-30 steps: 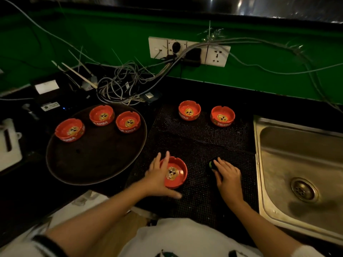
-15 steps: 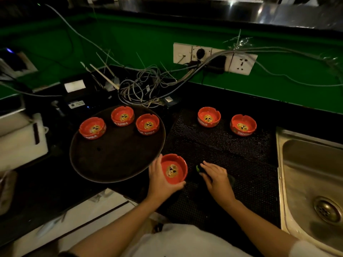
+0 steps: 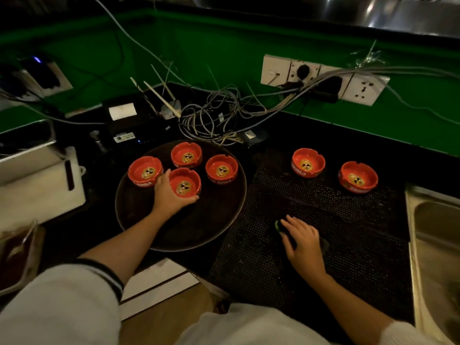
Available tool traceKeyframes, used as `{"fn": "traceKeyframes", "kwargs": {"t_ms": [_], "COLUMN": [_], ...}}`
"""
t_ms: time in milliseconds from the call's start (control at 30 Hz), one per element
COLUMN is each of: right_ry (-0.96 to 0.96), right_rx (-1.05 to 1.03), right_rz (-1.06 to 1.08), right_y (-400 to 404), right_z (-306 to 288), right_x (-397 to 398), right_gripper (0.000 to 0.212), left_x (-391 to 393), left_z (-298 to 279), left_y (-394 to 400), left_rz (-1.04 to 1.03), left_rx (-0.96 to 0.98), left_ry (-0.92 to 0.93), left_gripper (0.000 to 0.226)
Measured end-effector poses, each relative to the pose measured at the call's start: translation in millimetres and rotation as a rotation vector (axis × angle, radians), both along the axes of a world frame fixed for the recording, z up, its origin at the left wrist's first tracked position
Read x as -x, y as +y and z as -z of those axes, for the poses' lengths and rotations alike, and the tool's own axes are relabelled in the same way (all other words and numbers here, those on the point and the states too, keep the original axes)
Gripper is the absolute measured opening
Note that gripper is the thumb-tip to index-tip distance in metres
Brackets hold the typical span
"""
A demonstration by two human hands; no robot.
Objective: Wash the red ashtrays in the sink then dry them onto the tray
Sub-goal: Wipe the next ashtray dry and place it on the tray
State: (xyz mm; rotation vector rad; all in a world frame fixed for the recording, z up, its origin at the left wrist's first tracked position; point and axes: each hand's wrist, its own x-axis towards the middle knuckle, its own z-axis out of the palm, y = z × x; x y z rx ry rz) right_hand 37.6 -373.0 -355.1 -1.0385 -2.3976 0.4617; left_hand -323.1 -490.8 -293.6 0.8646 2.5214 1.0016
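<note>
Dim, grainy wide-angle view with bowed edges, glare on the steel ledge [image 3: 388,13] and murky corners.

Dim room, green wall [image 3: 224,51], white socket strip [image 3: 321,78], tangled cables [image 3: 211,115], black counter [image 3: 323,135]

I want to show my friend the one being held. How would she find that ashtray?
Find the round dark tray left of the black mat. Four red ashtrays sit on it; three form a row at the back. The held ashtray is the one in front of that row, the only one with the left hand gripping its rim.
</note>
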Motion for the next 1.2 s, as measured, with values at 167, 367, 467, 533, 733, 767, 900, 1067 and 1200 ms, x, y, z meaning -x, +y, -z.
{"fn": "traceKeyframes", "kwargs": {"t_ms": [167, 367, 467, 533, 733, 767, 900, 1067, 1200], "right_ry": [-0.018, -0.026, 0.004, 0.018, 0.022, 0.015, -0.032, -0.103, -0.104], "right_rx": [-0.025, -0.019, -0.005, -0.014, -0.103, -0.102, -0.049, -0.067, -0.058], "right_rz": [0.009, 0.012, 0.017, 0.006, 0.088, 0.127, 0.257, 0.226, 0.234], "right_y": [-1, 0, 3, 9, 67, 78, 104, 97, 98], "right_z": [1, 3, 4, 3, -17, -18, -8, 0, 3], "right_x": [1, 1, 2, 0, -24, -30, -57, -71, -71], "right_gripper": [0.039, 0.036, 0.038, 0.041, 0.041, 0.041, 0.041, 0.047, 0.046], "left_x": [14, 16, 8, -6, -69, -83, -133, -174, -196], "left_z": [17, 29, 26, 21, 19, 21, 23, 20, 16], "left_y": [7, 7, 7, 13, 65, 75, 118, 176, 231], "left_rz": [-0.014, 0.006, -0.014, 0.005, 0.214, 0.245, 0.358, 0.488, 0.519], "left_rx": [0.033, 0.024, 0.04, -0.014, -0.197, -0.214, -0.255, -0.166, 0.04], "left_ry": [-0.032, -0.001, 0.173, 0.279, 0.258, 0.244, 0.13, 0.003, -0.08], "left_gripper": [0.122, 0.12, 0.121, 0.116, 0.084, 0.08, 0.069, 0.071, 0.107]}}
